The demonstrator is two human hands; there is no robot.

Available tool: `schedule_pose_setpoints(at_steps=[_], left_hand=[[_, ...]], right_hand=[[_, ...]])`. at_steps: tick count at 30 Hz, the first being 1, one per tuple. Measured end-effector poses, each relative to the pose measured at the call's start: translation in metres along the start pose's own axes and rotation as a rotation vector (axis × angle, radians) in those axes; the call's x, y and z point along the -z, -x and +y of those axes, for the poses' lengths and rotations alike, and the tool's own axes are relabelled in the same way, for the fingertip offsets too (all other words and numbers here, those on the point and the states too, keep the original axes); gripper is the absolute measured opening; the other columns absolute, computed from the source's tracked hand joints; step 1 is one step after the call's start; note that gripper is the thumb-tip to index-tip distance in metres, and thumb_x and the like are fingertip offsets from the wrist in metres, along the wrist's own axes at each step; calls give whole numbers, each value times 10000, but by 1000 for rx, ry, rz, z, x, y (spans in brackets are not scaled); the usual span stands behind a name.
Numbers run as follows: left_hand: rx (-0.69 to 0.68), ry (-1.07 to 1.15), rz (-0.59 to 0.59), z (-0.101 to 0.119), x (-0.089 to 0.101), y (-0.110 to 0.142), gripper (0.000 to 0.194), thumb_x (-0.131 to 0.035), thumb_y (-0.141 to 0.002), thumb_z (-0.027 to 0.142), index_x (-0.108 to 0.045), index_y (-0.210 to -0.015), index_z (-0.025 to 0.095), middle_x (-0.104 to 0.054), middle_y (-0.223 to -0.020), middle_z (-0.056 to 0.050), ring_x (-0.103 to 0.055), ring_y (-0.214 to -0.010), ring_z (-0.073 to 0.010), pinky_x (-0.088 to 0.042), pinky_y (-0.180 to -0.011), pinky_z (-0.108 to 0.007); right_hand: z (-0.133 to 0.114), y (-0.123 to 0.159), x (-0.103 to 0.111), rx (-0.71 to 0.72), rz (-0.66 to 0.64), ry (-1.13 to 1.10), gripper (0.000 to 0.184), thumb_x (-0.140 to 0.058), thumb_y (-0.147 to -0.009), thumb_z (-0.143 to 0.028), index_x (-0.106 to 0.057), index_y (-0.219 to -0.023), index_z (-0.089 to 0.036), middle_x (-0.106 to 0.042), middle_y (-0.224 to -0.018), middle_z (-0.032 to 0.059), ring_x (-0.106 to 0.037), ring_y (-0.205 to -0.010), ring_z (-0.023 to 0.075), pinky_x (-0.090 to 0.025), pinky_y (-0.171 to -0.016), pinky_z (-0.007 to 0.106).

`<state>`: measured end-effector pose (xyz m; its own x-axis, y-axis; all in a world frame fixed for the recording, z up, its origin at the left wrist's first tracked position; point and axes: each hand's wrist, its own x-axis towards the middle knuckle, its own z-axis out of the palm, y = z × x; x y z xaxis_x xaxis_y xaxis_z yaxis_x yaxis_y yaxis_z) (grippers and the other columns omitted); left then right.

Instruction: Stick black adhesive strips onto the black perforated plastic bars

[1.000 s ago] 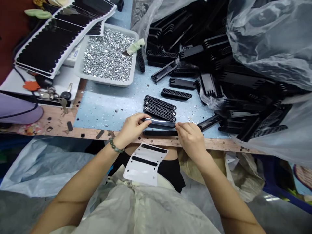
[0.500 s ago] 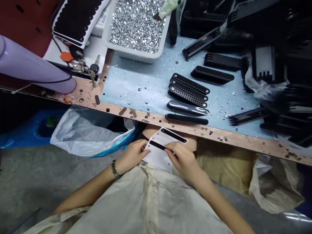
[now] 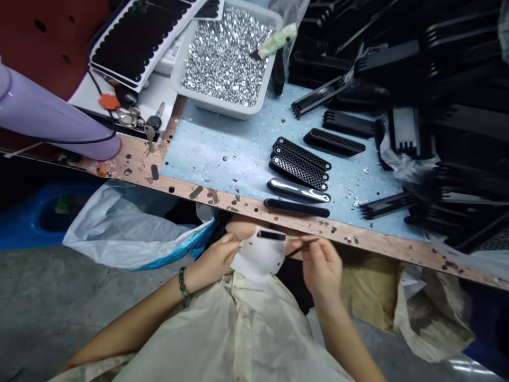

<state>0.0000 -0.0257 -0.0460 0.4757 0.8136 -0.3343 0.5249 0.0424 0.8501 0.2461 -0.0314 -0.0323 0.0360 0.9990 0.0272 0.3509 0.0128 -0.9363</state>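
Observation:
On my lap, below the table edge, my left hand (image 3: pixel 217 255) pinches the left side of a white backing sheet (image 3: pixel 260 254) that still carries one black strip. My right hand (image 3: pixel 320 262) is closed on a thin black strip (image 3: pixel 303 245) peeled off that sheet and held just to its right. On the blue mat (image 3: pixel 222 148) above lie three black mesh grille pieces (image 3: pixel 300 162), a glossy black bar (image 3: pixel 298 190) and a matte black strip (image 3: pixel 296 207) side by side.
A grey tray of small silver washers (image 3: pixel 225 58) stands at the back. A big heap of black plastic parts (image 3: pixel 437 106) fills the right. Sheets of black strips (image 3: pixel 139 40), keys (image 3: pixel 137 119) and a lilac tube (image 3: pixel 47 119) lie left. Plastic bags (image 3: pixel 131 233) hang below the table edge.
Both hands left the glossy bar on the mat and dropped to the sheet on my lap. The right hand then peeled a black strip off it and the sheet curled up.

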Motion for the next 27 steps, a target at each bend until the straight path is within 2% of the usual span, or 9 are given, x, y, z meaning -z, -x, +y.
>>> schedule_pose_setpoints(at_steps=[2,4,6,8,10,14,17,21,27], left_hand=[[-6,-98,-42,7,16,4,227,-425,-909,275,-647,-912,228,-593,-955,-56,-589,-901,-195,-490,-800,-289],[-22,-182,4,18,38,3,267,-484,-900,308,-611,-1126,249,-589,-1082,-66,-575,-1004,-206,-495,-834,-306],[-48,-165,154,30,60,-7,319,-484,-910,319,-567,-1209,244,-579,-1135,-75,-573,-1026,-190,-501,-842,-297],[-60,-79,297,42,78,-29,296,-468,-922,316,-574,-1185,231,-585,-1130,-75,-592,-980,-163,-511,-821,-276],[-61,27,342,52,89,-60,308,-464,-925,330,-560,-1197,222,-590,-1139,-83,-609,-956,-156,-522,-791,-268],[-31,165,221,65,90,-121,363,-480,-912,340,-517,-1244,197,-654,-926,-78,-648,-862,-170,-538,-716,-282],[-26,227,214,66,83,-146,337,-541,-872,275,-540,-1196,182,-657,-966,-75,-653,-855,-159,-543,-767,-297],[-84,325,267,59,75,-156,294,-575,-840,223,-566,-1131,183,-618,-1135,-78,-648,-866,-132,-545,-790,-283],[-118,365,268,56,76,-157,255,-576,-839,209,-639,-1083,174,-581,-1130,-84,-630,-900,-129,-546,-818,-289]], right_hand=[[-9,-19,18,24,116,-143,299,-345,-972,-228,-593,-1107,-325,-604,-813,13,-627,-672,149,-567,-761,413],[-22,-43,33,56,160,-216,258,-434,-947,-237,-635,-1078,-332,-575,-909,22,-611,-713,138,-552,-807,438],[-36,-67,41,115,116,-71,239,-493,-926,-254,-660,-1086,-315,-570,-1009,51,-615,-856,172,-531,-844,435],[-47,-91,40,209,40,177,247,-533,-908,-253,-654,-1120,-291,-588,-1043,68,-597,-964,203,-512,-864,416],[-53,-112,31,305,-36,371,259,-548,-902,-241,-630,-1146,-269,-613,-1037,67,-591,-984,204,-501,-869,394],[-51,-143,7,384,-105,526,174,-533,-909,-216,-610,-1066,-226,-631,-1010,62,-598,-957,194,-499,-835,358],[-44,-157,-4,393,-126,561,124,-533,-905,-209,-608,-1003,-211,-627,-974,62,-593,-929,193,-493,-814,348],[-38,-163,-10,391,-155,601,121,-520,-912,-215,-610,-992,-203,-625,-957,67,-584,-916,201,-484,-805,348],[-37,-165,-12,386,-203,661,126,-524,-910,-208,-615,-996,-194,-637,-963,62,-582,-914,207,-484,-815,352]])
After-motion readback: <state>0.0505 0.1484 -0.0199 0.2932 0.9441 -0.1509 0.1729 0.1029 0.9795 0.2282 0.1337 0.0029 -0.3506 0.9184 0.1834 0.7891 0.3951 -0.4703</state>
